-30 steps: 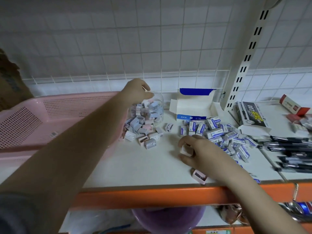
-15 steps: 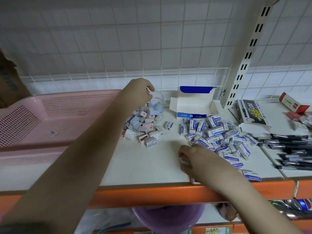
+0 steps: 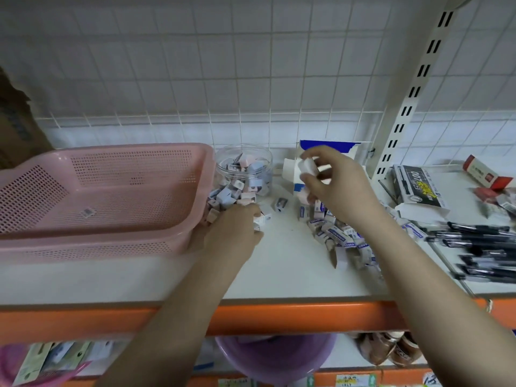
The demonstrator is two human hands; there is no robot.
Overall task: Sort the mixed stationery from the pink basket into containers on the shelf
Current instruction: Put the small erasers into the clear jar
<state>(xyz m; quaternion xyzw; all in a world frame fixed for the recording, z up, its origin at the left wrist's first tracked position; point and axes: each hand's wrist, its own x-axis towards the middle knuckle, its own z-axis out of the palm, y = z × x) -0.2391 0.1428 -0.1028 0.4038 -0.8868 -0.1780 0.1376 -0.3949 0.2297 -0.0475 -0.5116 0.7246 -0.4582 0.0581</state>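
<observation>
Both hands' fingers [image 3: 305, 156] curled

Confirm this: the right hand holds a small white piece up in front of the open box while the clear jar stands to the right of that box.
Wrong on one point: in the head view, the clear jar stands left of the open box, beside the pink basket. The right hand does hold a small white piece.

The basket [image 3: 106, 191] is showing pale pink, its walls and floor patterned with fine rows of small holes; the jar [image 3: 243, 166] is standing clear, with pink, pale blue and white sharpeners [image 3: 245, 177] showing through it; the erasers [image 3: 339, 236] are lying white with blue printed bands; the open box [image 3: 329, 146] is showing a white body and a deep blue flap; the pens [image 3: 483, 247] are lying black; the shelf [image 3: 279, 275] is showing a white top and an orange front edge; the wall tiles [image 3: 223, 65] are showing white in a square grid.
</observation>
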